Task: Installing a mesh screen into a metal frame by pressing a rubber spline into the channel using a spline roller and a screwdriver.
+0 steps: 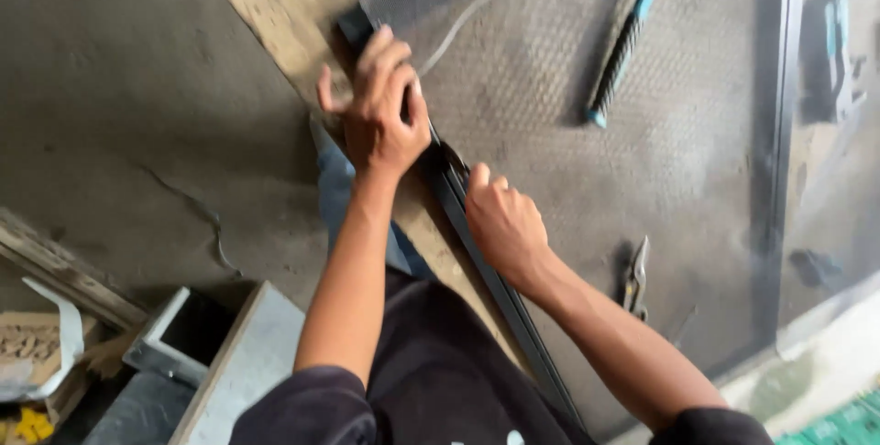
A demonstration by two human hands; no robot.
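1. Dark metal frame bar lying diagonally along grey mesh sheet on the workbench
2. Left hand pressed flat near its top corner, fingers spread
3. Right hand fisted around something small on the bar, can't tell what

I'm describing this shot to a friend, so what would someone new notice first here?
First, the two bare hands in the middle: the left hand presses flat on a dark frame bar while the right hand is closed in a fist on it. Fine grey mesh stretches to the right, with a blue-handled tool lying on it up top and metal snips lower down.
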